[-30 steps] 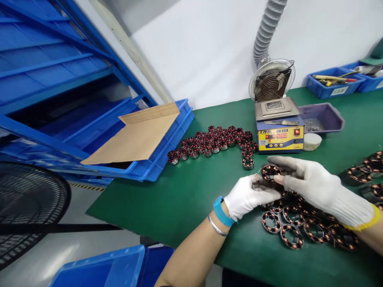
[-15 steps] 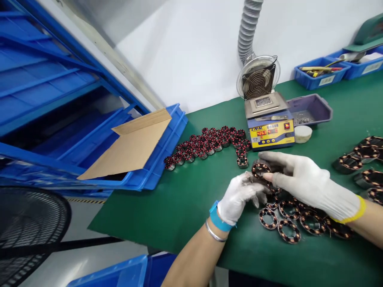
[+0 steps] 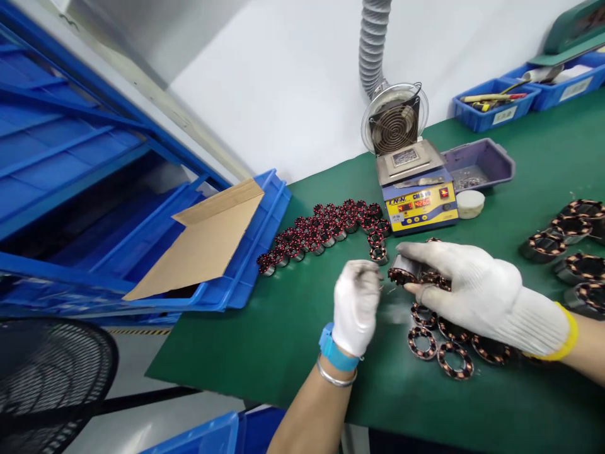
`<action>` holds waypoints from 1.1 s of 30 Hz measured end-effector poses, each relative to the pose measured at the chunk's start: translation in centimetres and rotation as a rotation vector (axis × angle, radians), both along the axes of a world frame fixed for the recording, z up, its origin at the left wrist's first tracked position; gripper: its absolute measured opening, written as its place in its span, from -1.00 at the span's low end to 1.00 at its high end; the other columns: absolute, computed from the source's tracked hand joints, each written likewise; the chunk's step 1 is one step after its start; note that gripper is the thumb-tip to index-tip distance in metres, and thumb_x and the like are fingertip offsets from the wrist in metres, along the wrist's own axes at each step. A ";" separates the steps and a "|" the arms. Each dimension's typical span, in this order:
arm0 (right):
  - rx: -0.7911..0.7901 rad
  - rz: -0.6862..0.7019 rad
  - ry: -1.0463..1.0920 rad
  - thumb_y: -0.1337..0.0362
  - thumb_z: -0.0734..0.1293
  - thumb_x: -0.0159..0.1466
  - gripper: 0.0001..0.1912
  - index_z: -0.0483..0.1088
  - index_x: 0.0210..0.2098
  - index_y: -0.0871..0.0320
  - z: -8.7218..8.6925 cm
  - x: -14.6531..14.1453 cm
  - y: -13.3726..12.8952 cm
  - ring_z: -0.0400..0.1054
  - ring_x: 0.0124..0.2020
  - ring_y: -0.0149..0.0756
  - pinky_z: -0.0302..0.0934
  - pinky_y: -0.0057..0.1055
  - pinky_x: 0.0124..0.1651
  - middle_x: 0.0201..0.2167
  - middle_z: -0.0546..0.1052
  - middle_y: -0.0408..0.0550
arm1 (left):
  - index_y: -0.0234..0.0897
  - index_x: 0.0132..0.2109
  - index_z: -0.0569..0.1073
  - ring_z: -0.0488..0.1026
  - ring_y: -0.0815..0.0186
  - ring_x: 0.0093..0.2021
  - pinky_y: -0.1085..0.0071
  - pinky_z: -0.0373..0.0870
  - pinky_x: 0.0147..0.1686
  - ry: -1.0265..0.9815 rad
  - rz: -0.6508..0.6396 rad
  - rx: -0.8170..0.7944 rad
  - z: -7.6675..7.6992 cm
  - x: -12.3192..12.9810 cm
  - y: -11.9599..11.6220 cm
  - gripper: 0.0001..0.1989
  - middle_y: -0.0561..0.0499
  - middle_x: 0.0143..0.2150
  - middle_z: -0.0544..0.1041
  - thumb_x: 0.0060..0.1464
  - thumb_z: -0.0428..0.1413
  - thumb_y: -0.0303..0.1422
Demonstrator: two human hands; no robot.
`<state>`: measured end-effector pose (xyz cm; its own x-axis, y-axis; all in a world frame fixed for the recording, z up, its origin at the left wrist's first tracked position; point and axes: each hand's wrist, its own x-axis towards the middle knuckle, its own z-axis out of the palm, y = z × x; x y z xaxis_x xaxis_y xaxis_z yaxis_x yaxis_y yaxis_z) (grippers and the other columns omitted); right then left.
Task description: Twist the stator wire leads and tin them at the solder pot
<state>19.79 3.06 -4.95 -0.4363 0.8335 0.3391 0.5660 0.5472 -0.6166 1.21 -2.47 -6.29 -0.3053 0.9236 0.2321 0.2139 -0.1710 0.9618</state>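
Note:
My right hand point(image 3: 477, 293), in a white glove with a yellow cuff, grips a motor stator point(image 3: 407, 268) between thumb and fingers. The stator is tilted, its copper-wound face turned down and its metal side up. Just left of it, my gloved left hand point(image 3: 357, 302) has its fingers curled together; whatever they may pinch is too small to make out. Under and in front of my right hand lie several larger stators point(image 3: 455, 360), partly covered by it. Beyond my left hand stands a group of small red-wound stators point(image 3: 326, 227).
A solder pot point(image 3: 418, 205) with a lit display stands behind my hands, below a fan and duct. Right of it are a round white tub point(image 3: 470, 203) and a purple tray point(image 3: 503, 170). More stators point(image 3: 543, 246) sit at far right. A blue crate with cardboard point(image 3: 203, 243) borders the left.
My left hand has drawn back left from the stator, its fingers now curled. In my right hand the stator has tipped so its wound face points lower. The view has shifted slightly.

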 end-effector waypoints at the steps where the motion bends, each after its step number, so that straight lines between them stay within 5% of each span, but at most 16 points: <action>1: 0.027 0.015 -0.007 0.15 0.35 0.17 -0.46 0.46 0.15 0.01 0.0 -0.1 -0.1 0.50 -0.06 -0.08 0.41 -0.19 -0.01 -0.02 0.58 -0.05 | -0.25 -0.27 0.48 0.40 0.32 -0.45 0.44 0.31 -0.46 0.078 -0.045 -0.041 -0.3 0.3 -0.1 -0.72 0.00 -0.40 0.48 0.21 0.11 -0.12; 4: 0.066 0.014 -0.051 0.15 0.36 0.16 -0.47 0.46 0.14 -0.01 -0.1 -0.1 -0.2 0.51 -0.09 -0.10 0.41 -0.21 -0.03 -0.03 0.58 -0.06 | -0.24 -0.43 0.40 0.30 0.36 -0.52 0.44 0.26 -0.50 0.115 -0.026 0.019 -0.9 0.9 -0.7 -0.72 0.06 -0.52 0.36 0.23 0.10 -0.23; 8: 0.019 -0.065 -0.062 0.07 0.37 0.18 -0.48 0.44 0.15 -0.14 -0.3 0.3 0.0 0.51 -0.08 -0.07 0.41 -0.20 -0.05 0.01 0.57 -0.15 | -0.23 -0.50 0.27 0.20 0.43 -0.61 0.49 0.13 -0.62 -0.021 0.242 0.299 -0.4 0.7 -0.8 -0.63 0.12 -0.56 0.27 0.26 0.06 -0.21; 11: 0.010 -0.075 -0.069 0.05 0.37 0.19 -0.48 0.43 0.15 -0.16 -0.2 0.5 -0.2 0.51 -0.07 -0.07 0.42 -0.22 -0.11 0.03 0.56 -0.16 | -0.23 -0.48 0.26 0.22 0.43 -0.60 0.51 0.15 -0.61 -0.084 0.339 0.330 0.0 0.6 -0.5 -0.62 0.13 -0.57 0.26 0.30 0.01 -0.18; 16: 0.031 -0.052 -0.081 0.07 0.35 0.19 -0.48 0.44 0.15 -0.09 0.2 0.2 -0.5 0.53 -0.14 -0.13 0.40 -0.31 -0.23 -0.06 0.59 -0.14 | -0.26 -0.38 0.40 0.34 0.36 -0.51 0.45 0.26 -0.52 0.013 0.102 0.149 -0.2 0.8 -0.4 -0.59 0.03 -0.45 0.41 0.19 0.08 0.01; 21: 0.060 -0.091 -0.140 0.12 0.36 0.18 -0.53 0.46 0.10 -0.13 0.2 0.2 -0.5 0.53 -0.17 -0.16 0.35 -0.35 -0.33 -0.07 0.59 -0.21 | -0.26 -0.47 0.38 0.26 0.40 -0.57 0.46 0.20 -0.53 0.129 -0.190 -0.232 0.3 0.9 -0.6 -0.62 0.07 -0.57 0.38 0.18 0.15 -0.10; 24: 0.090 -0.099 -0.168 0.10 0.35 0.18 -0.51 0.45 0.12 -0.12 0.1 0.5 -0.2 0.53 -0.16 -0.14 0.35 -0.35 -0.33 -0.04 0.58 -0.17 | -0.25 -0.52 0.33 0.17 0.45 -0.67 0.48 0.09 -0.64 -0.010 -0.227 -0.303 1.1 0.3 -0.9 -0.57 0.08 -0.65 0.35 0.19 0.13 -0.07; 28: 0.031 -0.127 -0.165 0.03 0.35 0.16 -0.49 0.47 0.10 -0.07 0.5 1.0 0.4 0.53 -0.20 -0.10 0.38 -0.29 -0.27 -0.02 0.58 -0.10 | -0.25 -0.51 0.29 0.11 0.48 -0.71 0.50 -0.01 -0.69 -0.199 -0.128 -0.111 1.6 -0.9 -1.0 -0.55 0.12 -0.68 0.30 0.14 0.17 -0.03; 33: 0.021 -0.100 -0.108 0.02 0.32 0.17 -0.48 0.47 0.11 -0.07 0.8 0.8 0.3 0.52 -0.13 -0.03 0.40 -0.23 -0.23 -0.02 0.58 -0.08 | -0.27 -0.43 0.38 0.22 0.43 -0.61 0.47 0.12 -0.60 -0.018 -0.115 -0.099 0.6 -0.2 -0.5 -0.57 0.07 -0.57 0.39 0.18 0.13 0.00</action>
<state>20.57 3.34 -4.16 -0.3867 0.8677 0.3124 0.6807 0.4971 -0.5381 1.01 -2.93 -5.69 -0.1995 0.9707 0.1337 0.1812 -0.0976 0.9786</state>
